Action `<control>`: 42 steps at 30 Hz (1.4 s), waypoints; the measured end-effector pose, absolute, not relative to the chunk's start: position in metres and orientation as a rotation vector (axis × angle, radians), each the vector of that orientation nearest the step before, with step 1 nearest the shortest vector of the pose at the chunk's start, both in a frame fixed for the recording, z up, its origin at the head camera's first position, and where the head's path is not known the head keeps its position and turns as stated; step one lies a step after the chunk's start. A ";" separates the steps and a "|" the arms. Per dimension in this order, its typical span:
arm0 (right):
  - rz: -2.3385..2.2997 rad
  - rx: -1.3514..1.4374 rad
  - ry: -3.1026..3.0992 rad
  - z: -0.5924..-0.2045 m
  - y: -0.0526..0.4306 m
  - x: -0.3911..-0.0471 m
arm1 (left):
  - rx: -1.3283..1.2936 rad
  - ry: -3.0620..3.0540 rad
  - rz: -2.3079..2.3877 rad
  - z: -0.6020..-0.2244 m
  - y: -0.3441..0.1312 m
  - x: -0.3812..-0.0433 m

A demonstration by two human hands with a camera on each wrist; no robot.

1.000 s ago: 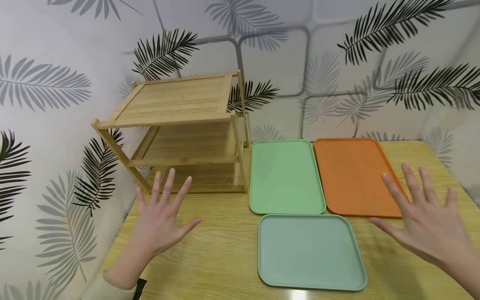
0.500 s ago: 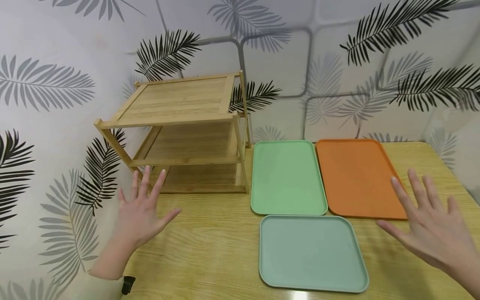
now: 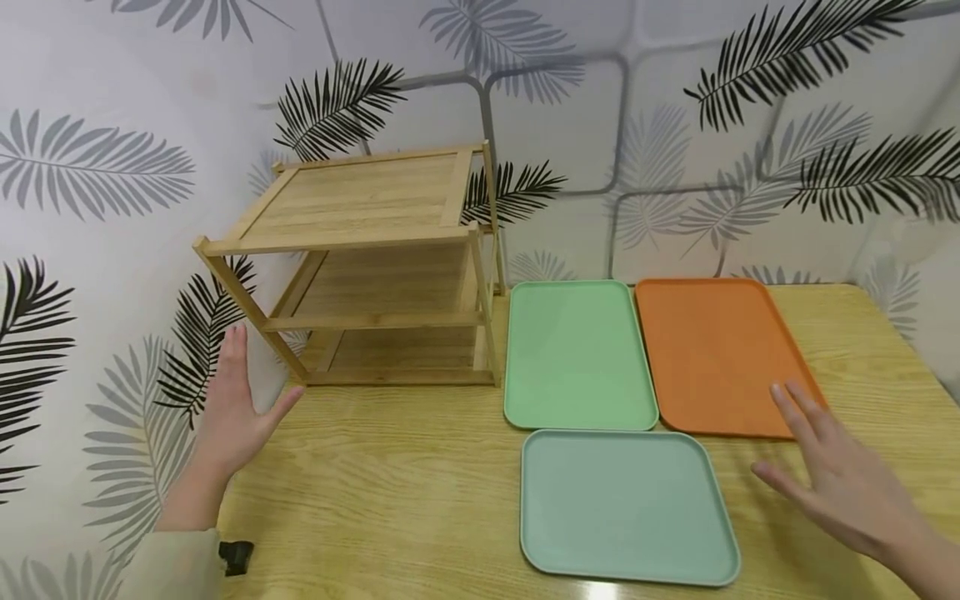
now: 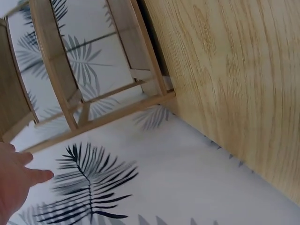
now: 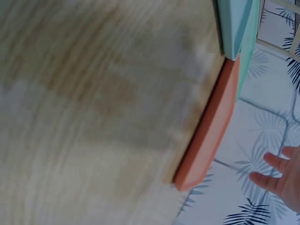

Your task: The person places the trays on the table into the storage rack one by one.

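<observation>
My left hand is held up near the table's left edge, fingers straight and thumb spread, in front of a wooden three-tier shelf. In the left wrist view part of that hand shows at the left border. My right hand hovers at the right of the table with its fingers extended, the tips overlapping the near right corner of an orange tray. Neither hand holds anything. A light green tray lies beside the orange one, and a smaller grey-green tray lies in front of them.
The trays lie flat on a wood-grain table. Behind the table stands a wall with leaf-patterned covering, which continues along the left side. A dark band shows at the left sleeve.
My left hand has moved left, away from the shelf's front, and turned more edge-on. The right hand has shifted slightly down and turned, its fingers closer together. Trays and shelf stay in place.
</observation>
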State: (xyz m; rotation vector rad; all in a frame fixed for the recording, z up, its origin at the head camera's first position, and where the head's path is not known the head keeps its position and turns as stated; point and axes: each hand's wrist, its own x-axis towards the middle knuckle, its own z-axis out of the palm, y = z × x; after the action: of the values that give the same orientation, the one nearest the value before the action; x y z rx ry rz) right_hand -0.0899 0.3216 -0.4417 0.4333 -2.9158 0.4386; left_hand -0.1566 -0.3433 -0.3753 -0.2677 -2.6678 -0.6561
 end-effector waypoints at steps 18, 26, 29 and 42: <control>0.938 0.640 -2.739 -0.483 0.323 -0.092 | 0.006 -2.424 -1.395 -0.378 -0.385 -0.217; 1.117 0.716 -2.728 -0.492 0.304 -0.089 | 0.048 -2.465 -1.377 -0.370 -0.387 -0.239; 1.106 0.751 -2.713 -0.494 0.302 -0.089 | 0.066 -2.466 -1.331 -0.368 -0.384 -0.244; 1.144 0.795 -2.819 -0.502 0.302 -0.092 | 0.201 -2.396 -1.224 -0.364 -0.382 -0.254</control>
State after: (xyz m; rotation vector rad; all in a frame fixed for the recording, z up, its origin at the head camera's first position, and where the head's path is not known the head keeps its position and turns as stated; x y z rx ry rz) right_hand -0.0923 0.3018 -0.5022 0.7946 -2.8192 1.1436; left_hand -0.2541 -0.3816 -0.3640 0.2011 -2.3957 -1.2243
